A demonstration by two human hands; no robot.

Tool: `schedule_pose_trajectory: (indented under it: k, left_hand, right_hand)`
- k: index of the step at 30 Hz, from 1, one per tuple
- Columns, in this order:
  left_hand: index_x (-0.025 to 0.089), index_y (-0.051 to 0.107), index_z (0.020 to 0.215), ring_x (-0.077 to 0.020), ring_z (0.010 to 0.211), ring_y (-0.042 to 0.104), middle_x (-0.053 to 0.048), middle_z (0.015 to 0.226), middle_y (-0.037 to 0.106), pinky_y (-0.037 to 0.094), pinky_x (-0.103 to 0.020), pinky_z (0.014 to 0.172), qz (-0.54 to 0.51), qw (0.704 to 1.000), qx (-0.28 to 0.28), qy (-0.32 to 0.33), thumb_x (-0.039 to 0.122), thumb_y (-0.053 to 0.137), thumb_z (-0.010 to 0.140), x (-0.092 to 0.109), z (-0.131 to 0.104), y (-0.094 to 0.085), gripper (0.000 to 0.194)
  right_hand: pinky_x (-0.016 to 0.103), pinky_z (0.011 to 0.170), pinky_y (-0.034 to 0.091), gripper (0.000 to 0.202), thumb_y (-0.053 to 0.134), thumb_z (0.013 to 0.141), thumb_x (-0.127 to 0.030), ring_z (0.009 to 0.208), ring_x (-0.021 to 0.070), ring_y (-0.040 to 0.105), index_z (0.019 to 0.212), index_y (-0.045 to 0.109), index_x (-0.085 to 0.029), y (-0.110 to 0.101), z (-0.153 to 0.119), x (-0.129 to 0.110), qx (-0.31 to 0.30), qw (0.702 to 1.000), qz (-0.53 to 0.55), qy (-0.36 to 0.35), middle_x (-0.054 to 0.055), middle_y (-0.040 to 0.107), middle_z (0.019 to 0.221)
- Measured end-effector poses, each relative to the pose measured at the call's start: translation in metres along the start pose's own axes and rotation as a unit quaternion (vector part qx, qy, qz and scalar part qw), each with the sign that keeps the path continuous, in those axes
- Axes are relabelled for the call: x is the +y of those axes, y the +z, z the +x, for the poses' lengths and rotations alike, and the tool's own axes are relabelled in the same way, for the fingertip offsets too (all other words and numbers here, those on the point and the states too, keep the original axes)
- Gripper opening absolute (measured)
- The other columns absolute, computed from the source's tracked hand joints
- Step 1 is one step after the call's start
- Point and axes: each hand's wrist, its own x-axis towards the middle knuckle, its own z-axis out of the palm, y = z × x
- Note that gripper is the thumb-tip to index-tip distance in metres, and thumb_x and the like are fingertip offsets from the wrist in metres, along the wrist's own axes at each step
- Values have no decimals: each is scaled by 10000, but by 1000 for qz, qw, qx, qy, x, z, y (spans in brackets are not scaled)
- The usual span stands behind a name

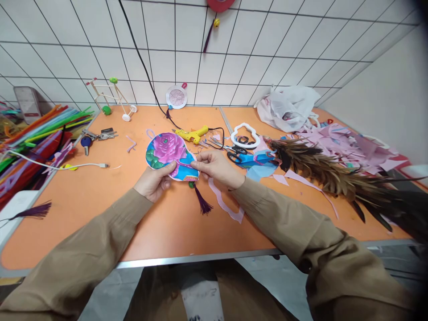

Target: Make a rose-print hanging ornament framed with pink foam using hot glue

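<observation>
Between my two hands is a flower-printed fabric ornament point(166, 148), blue with a large pink bloom, a loop at its upper left. My left hand point(157, 179) pinches its lower edge, thumb on top. At its right edge, the thumb and fingers of my right hand point(217, 167) are closed on the fabric. A dark purple tassel point(202, 200) with a green bead hangs below the ornament. Just behind lies a yellow hot glue gun point(192, 133). Black-handled scissors point(234, 154) rest to the right of my right hand, beside blue fabric scraps point(257, 160).
A feather duster-like bundle of brown feathers point(314, 169) and pink scraps point(347, 147) cover the right side. A white plastic bag point(286, 107) stands behind. Keys point(100, 134), a white cable point(76, 166) and colourful pipe cleaners point(50, 133) lie left. A stick frame point(112, 96) stands at the back.
</observation>
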Motion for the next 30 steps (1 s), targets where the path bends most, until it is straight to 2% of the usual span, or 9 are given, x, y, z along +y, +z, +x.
schedule_pose_trajectory:
  k: [6, 12, 15, 17, 19, 22, 25, 28, 30]
  left_hand:
    - [133, 725, 840, -62, 471, 591, -11, 707, 734, 381, -99, 324, -16, 1000, -7, -14, 90, 838, 680, 0, -1, 1, 200]
    - [143, 722, 781, -70, 424, 538, -5, 637, 703, 337, -121, 293, 18, 1000, 16, 0, 145, 859, 646, 1, 0, -3, 193]
    - [146, 713, 764, -77, 412, 521, 0, 601, 679, 319, -137, 283, 34, 999, 24, 18, 185, 875, 610, 2, 1, -5, 227]
    - [146, 701, 750, -74, 407, 503, 14, 578, 655, 308, -139, 279, 35, 998, 36, 36, 192, 881, 584, 4, 1, -6, 249]
    - [149, 692, 747, -69, 401, 486, 27, 570, 640, 305, -140, 276, 34, 997, 54, 52, 182, 882, 561, 5, 1, -6, 269]
    - [149, 682, 743, -65, 397, 479, 30, 583, 646, 307, -141, 271, 32, 995, 73, 61, 180, 883, 539, 6, 2, -7, 288]
    - [141, 659, 704, -57, 392, 477, 24, 593, 655, 315, -137, 274, 29, 995, 67, 65, 206, 893, 541, 6, 5, -12, 292]
    - [144, 659, 726, -60, 390, 492, 32, 574, 650, 356, -138, 290, 24, 997, 53, 56, 223, 901, 560, 6, 7, -17, 304]
    - [147, 670, 775, -70, 396, 516, 34, 574, 657, 375, -137, 292, 19, 997, 57, 45, 206, 892, 576, 7, 7, -18, 304]
  right_hand:
    - [203, 410, 300, 330, 774, 682, -449, 388, 74, 467, 638, 626, -158, -2, 2, 1, -4, 1000, -12, -6, -33, 559, 447]
    - [195, 395, 285, 363, 783, 695, -461, 373, 58, 428, 622, 594, -160, 1, 2, 4, -16, 1000, -13, 1, -47, 538, 459]
    - [196, 407, 330, 286, 701, 777, -389, 388, 59, 457, 648, 612, -150, -5, 5, 3, -26, 999, -47, -3, -15, 614, 555]
    - [209, 442, 383, 214, 637, 819, -309, 420, 75, 502, 679, 632, -147, -15, 11, 1, 14, 994, -110, -26, 0, 641, 607]
    - [230, 514, 436, 144, 611, 828, -234, 493, 105, 567, 732, 667, -143, -29, 20, -3, 96, 971, -206, -68, 19, 673, 662]
    - [280, 682, 495, 155, 592, 836, -156, 715, 175, 670, 879, 741, -142, -56, 36, -13, 186, 904, -370, -102, 64, 740, 810]
    - [327, 824, 506, 276, 545, 879, -143, 912, 223, 693, 1061, 752, -152, -87, 48, -24, 184, 829, -526, -54, 99, 764, 974]
    - [336, 850, 495, 290, 562, 873, -133, 965, 247, 687, 1093, 749, -120, -117, 45, -30, 169, 807, -566, -14, 136, 757, 1036]
    - [307, 812, 489, 245, 595, 855, -142, 944, 239, 691, 1029, 767, -128, -130, 35, -27, 134, 800, -585, 19, 120, 761, 998]
